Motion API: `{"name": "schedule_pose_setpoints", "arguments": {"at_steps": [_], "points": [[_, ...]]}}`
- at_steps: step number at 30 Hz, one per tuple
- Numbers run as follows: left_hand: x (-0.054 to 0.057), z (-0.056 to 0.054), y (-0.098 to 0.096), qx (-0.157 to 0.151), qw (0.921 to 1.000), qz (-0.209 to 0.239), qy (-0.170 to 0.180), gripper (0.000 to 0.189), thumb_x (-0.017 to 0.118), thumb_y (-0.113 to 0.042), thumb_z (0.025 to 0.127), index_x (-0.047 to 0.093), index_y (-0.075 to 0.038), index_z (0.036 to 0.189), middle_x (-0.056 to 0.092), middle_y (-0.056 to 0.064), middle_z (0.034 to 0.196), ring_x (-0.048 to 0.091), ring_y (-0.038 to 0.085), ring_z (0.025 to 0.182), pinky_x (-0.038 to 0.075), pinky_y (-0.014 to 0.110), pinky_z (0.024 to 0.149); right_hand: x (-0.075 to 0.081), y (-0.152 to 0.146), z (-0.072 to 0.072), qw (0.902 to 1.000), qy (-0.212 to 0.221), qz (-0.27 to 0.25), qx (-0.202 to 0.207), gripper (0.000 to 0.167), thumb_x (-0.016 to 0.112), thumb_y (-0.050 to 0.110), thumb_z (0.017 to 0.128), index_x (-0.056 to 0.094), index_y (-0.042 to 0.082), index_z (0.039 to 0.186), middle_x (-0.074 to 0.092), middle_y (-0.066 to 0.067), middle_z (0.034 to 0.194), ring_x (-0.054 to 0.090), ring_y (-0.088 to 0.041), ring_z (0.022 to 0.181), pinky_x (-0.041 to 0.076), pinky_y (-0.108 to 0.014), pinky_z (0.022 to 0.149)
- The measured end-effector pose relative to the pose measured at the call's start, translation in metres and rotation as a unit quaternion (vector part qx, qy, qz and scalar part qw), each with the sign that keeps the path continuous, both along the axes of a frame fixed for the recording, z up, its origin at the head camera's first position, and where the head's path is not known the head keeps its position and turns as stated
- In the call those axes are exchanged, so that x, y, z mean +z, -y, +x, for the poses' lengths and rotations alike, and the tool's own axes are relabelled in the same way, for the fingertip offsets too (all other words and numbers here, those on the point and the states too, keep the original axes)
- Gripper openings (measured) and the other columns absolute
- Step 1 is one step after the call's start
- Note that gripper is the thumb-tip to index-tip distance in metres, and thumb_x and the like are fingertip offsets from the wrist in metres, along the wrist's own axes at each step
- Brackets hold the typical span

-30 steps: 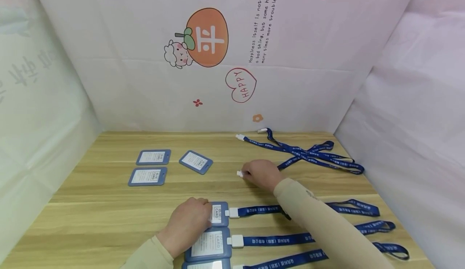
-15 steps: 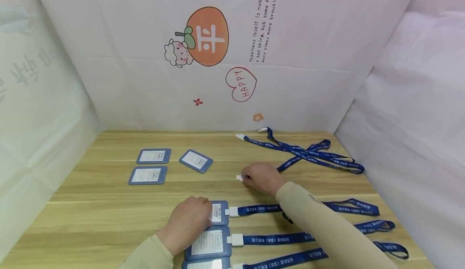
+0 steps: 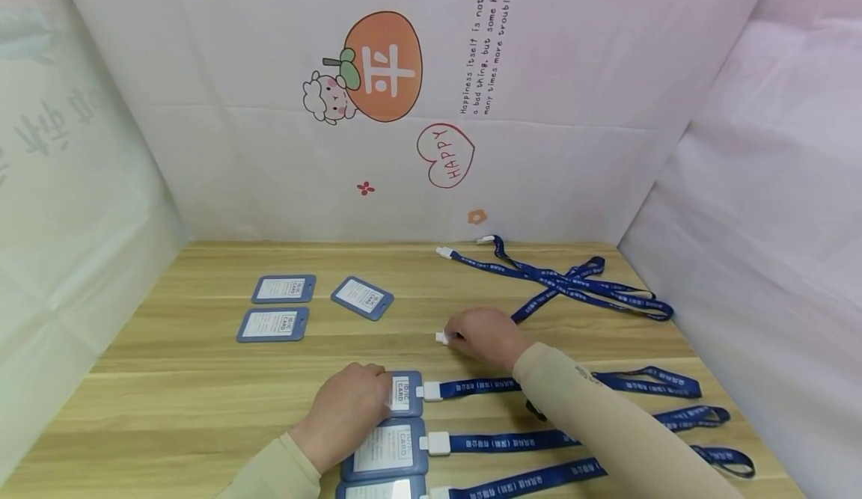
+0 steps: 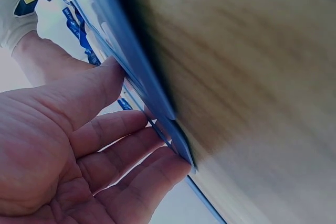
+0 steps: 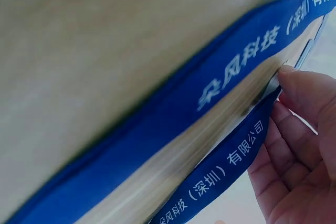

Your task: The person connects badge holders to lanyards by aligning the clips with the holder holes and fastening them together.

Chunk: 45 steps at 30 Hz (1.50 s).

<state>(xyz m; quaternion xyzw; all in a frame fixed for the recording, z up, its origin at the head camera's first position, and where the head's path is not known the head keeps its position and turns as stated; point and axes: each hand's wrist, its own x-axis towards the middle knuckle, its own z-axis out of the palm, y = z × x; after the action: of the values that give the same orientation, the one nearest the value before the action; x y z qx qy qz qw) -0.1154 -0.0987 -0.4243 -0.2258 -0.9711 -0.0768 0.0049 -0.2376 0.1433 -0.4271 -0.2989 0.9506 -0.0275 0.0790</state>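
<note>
Blue held strap point(image 3: 528, 310): running out from behind the right hand point(image 3: 486, 338) and crossing the other loose straps point(image 3: 592, 295) toward the back right of the wood table point(image 3: 202, 409); its white clip point(image 3: 441, 338) is peeking out past the fingertips
Right-hand grip: closed; thumb and fingers are pinching that strap right by the clip
Left-hand grip: the left hand point(image 3: 346, 413) is holding the back badge point(image 3: 405, 394) by its edges with thumb and bent fingers; it's covering the badge's left part
Front row: back badge, middle badge point(image 3: 384, 448) and near badge point(image 3: 387, 490) are lying one behind another, edges pretty much meeting; the bottom of the head view is cutting off the near one
Front straps point(image 3: 501, 442): all three are stretching off to the right from those badges; they're passing under the right sleeve point(image 3: 586, 390)
Loose badges point(image 3: 272, 325): two are sitting just beside each other at the left; a tilted badge point(image 3: 362, 298) is lying near them, to the right
Backdrop: white cloth point(image 3: 222, 177) is hanging behind; it's showing an orange fruit point(image 3: 385, 65) and a heart point(image 3: 446, 156) reading HAPPY
</note>
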Motion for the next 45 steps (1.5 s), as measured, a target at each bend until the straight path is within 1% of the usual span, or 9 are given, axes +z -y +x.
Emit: {"name": "schedule_pose_setpoints", "arguments": {"at_steps": [6, 8, 17, 21, 25, 30, 36, 45], "points": [[0.001, 0.000, 0.000, 0.000, 1.0000, 0.003, 0.003, 0.032, 0.090, -0.025, 0.081, 0.079, -0.005, 0.104, 0.076, 0.008, 0.098, 0.069, 0.020, 0.080, 0.063, 0.037, 0.073, 0.000, 0.001, 0.005, 0.9999, -0.006, 0.002, 0.008, 0.014, 0.071, 0.028, 0.101, 0.079, 0.025, 0.112, 0.079, 0.009, 0.109, 0.073, -0.010, 0.100, 0.061, -0.032, 0.093], [0.000, 0.000, 0.000, 0.000, 1.0000, 0.003, 0.003, 0.032, 0.090, -0.025, 0.081, 0.079, -0.006, 0.104, 0.076, 0.008, 0.098, 0.069, 0.020, 0.080, 0.063, 0.036, 0.073, 0.000, 0.001, 0.007, 0.9999, -0.010, 0.002, 0.012, 0.014, 0.071, 0.029, 0.101, 0.079, 0.025, 0.111, 0.079, 0.009, 0.108, 0.073, -0.009, 0.099, 0.061, -0.031, 0.092], [0.000, 0.000, 0.000, 0.000, 1.0000, 0.001, 0.001, 0.032, 0.090, -0.025, 0.081, 0.079, -0.006, 0.103, 0.075, 0.007, 0.096, 0.068, 0.019, 0.078, 0.062, 0.036, 0.072, -0.003, 0.002, 0.012, 0.9987, -0.036, -0.005, 0.035, 0.010, 0.074, 0.028, 0.099, 0.080, 0.025, 0.106, 0.078, 0.010, 0.097, 0.068, -0.004, 0.083, 0.062, -0.028, 0.083], [0.000, 0.000, 0.000, 0.003, 1.0000, 0.001, 0.007, 0.032, 0.090, -0.025, 0.081, 0.079, -0.006, 0.104, 0.076, 0.007, 0.097, 0.068, 0.018, 0.079, 0.063, 0.036, 0.073, -0.004, 0.002, 0.013, 0.9982, -0.040, -0.012, 0.042, 0.008, 0.075, 0.028, 0.098, 0.080, 0.025, 0.103, 0.078, 0.010, 0.095, 0.067, -0.002, 0.080, 0.062, -0.027, 0.082], [0.001, -0.001, 0.000, 0.004, 0.9999, 0.001, 0.013, 0.033, 0.090, -0.025, 0.081, 0.079, -0.006, 0.105, 0.076, 0.007, 0.098, 0.068, 0.018, 0.079, 0.064, 0.035, 0.075, -0.004, 0.003, 0.015, 0.9977, -0.040, -0.022, 0.050, 0.008, 0.075, 0.027, 0.098, 0.080, 0.024, 0.103, 0.079, 0.010, 0.096, 0.068, -0.003, 0.081, 0.062, -0.027, 0.082], [0.000, -0.001, 0.000, 0.001, 0.9999, -0.001, 0.012, 0.034, 0.091, -0.025, 0.081, 0.080, -0.006, 0.106, 0.077, 0.007, 0.099, 0.068, 0.017, 0.078, 0.064, 0.035, 0.077, -0.002, 0.003, 0.019, 0.9972, -0.038, -0.027, 0.059, 0.009, 0.075, 0.026, 0.098, 0.080, 0.023, 0.105, 0.079, 0.009, 0.100, 0.069, -0.002, 0.084, 0.062, -0.027, 0.082], [0.000, -0.001, 0.000, 0.002, 0.9999, 0.000, 0.014, 0.034, 0.091, -0.025, 0.080, 0.080, -0.006, 0.106, 0.077, 0.007, 0.100, 0.069, 0.017, 0.079, 0.064, 0.035, 0.076, -0.002, 0.005, 0.021, 0.9965, -0.044, -0.028, 0.065, 0.008, 0.075, 0.025, 0.098, 0.080, 0.024, 0.104, 0.079, 0.010, 0.099, 0.066, 0.000, 0.079, 0.061, -0.026, 0.079], [0.001, -0.002, 0.000, 0.001, 0.9999, 0.003, 0.011, 0.034, 0.091, -0.025, 0.080, 0.080, -0.006, 0.105, 0.077, 0.008, 0.101, 0.070, 0.019, 0.081, 0.064, 0.036, 0.076, 0.000, 0.007, 0.024, 0.9964, -0.040, -0.028, 0.069, 0.009, 0.075, 0.024, 0.098, 0.080, 0.023, 0.105, 0.079, 0.009, 0.101, 0.069, -0.002, 0.083, 0.062, -0.027, 0.081]]}}
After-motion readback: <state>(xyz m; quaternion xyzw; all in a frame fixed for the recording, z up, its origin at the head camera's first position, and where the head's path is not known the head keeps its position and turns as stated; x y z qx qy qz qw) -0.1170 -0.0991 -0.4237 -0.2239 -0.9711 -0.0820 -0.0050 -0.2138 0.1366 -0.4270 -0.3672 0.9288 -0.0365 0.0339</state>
